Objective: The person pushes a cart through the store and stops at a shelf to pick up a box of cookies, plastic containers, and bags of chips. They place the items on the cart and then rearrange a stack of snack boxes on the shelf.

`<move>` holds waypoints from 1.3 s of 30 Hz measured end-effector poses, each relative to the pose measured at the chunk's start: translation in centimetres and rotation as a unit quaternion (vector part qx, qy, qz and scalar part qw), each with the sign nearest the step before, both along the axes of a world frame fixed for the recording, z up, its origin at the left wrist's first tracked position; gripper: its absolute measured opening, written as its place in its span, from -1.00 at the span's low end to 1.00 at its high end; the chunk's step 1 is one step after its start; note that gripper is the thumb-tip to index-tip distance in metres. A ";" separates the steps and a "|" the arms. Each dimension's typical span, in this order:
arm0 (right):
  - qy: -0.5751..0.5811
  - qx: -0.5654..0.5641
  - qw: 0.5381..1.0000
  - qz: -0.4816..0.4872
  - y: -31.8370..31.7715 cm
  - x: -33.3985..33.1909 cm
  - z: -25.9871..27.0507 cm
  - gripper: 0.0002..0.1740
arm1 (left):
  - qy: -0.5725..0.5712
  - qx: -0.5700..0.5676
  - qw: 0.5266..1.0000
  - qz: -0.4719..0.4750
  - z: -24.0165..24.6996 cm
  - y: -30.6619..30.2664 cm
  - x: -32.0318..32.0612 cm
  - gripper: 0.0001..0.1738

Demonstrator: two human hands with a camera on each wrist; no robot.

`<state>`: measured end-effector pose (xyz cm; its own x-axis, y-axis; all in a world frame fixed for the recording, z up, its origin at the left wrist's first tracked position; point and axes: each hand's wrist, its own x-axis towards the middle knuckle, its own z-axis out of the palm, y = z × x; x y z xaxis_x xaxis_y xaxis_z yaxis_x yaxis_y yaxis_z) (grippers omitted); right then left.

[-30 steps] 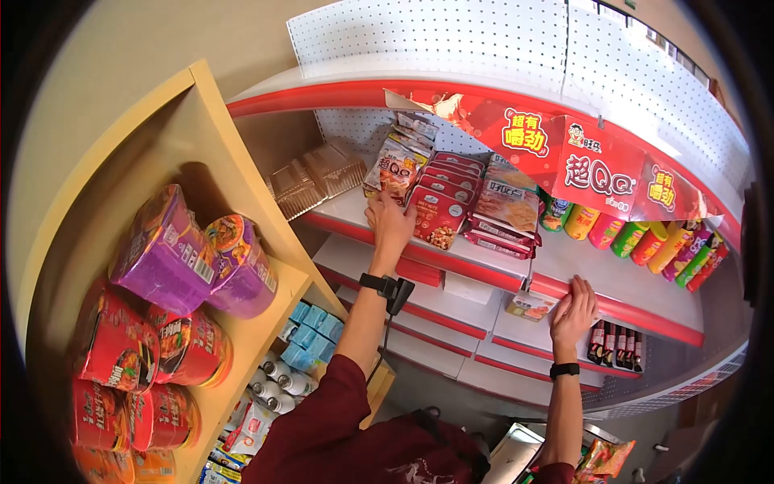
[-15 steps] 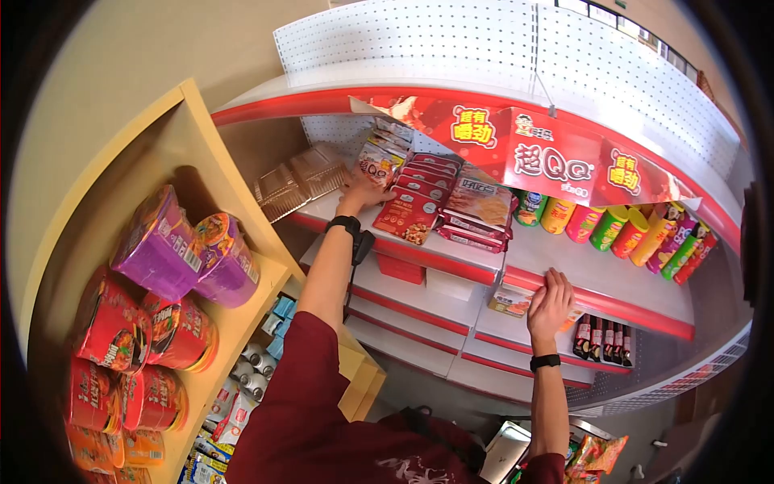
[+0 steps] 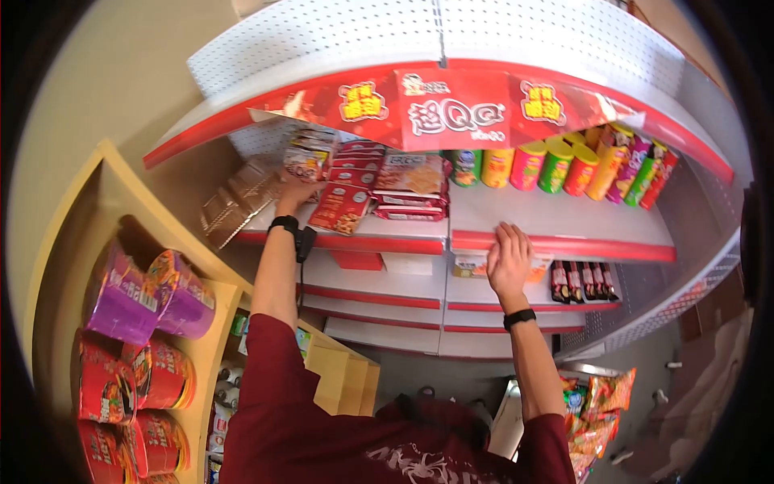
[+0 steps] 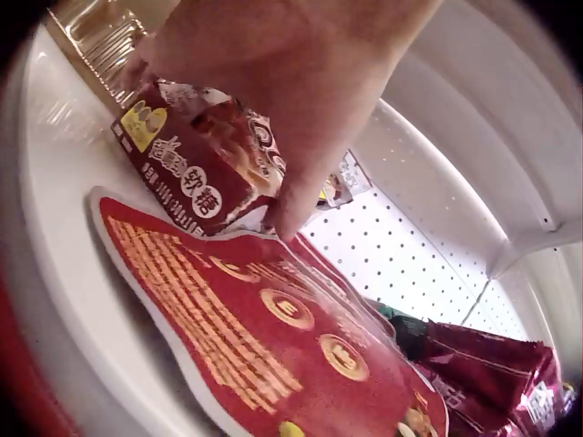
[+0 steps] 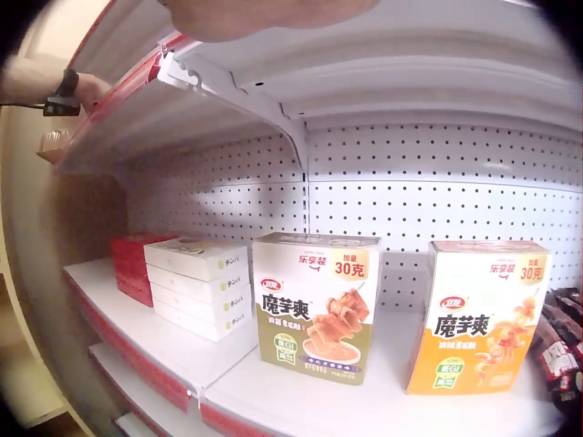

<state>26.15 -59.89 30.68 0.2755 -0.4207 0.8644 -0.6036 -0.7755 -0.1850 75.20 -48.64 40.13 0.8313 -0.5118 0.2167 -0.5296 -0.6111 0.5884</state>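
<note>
On the upper shelf at the left, my left hand (image 3: 295,194) is at the front bag of a row of gummy candy bags (image 3: 306,161). In the left wrist view the left hand (image 4: 282,91) spans the maroon gummy candy bag (image 4: 196,168), thumb at one side and fingers at the other. Red nut snack pouches (image 3: 343,208) stand in a row right beside it; the front pouch (image 4: 246,319) fills the lower part of the left wrist view. My right hand (image 3: 509,262) rests on the red front edge of the shelf, fingers extended, holding nothing.
Clear plastic trays (image 3: 238,202) lie left of the candy. Stacked maroon biscuit packs (image 3: 411,181) and colourful snack canisters (image 3: 530,165) stand to the right. A red banner (image 3: 455,113) hangs above. Konjac snack boxes (image 5: 314,309) stand below; instant noodle cups (image 3: 161,375) fill the left rack.
The head view has turned, so the shelf goods sit further left. My left hand has moved from the candy bag's front to its left side. The right hand stays on the shelf edge.
</note>
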 end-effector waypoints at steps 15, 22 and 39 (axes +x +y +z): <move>0.031 0.013 0.999 0.016 1.9 -1.6 1.3 -0.54 | -0.345 -0.109 0.660 -0.658 -8.4 6.2 -30.1 -0.72; 0.076 0.074 0.992 0.065 7.8 -8.0 -4.9 -0.46 | -0.293 -0.331 0.764 -0.470 -6.8 4.6 -29.8 -0.61; 0.093 0.225 0.969 -0.031 14.2 -14.2 -14.6 -0.56 | -0.315 -0.136 0.876 -0.340 -3.4 0.2 -23.7 -0.64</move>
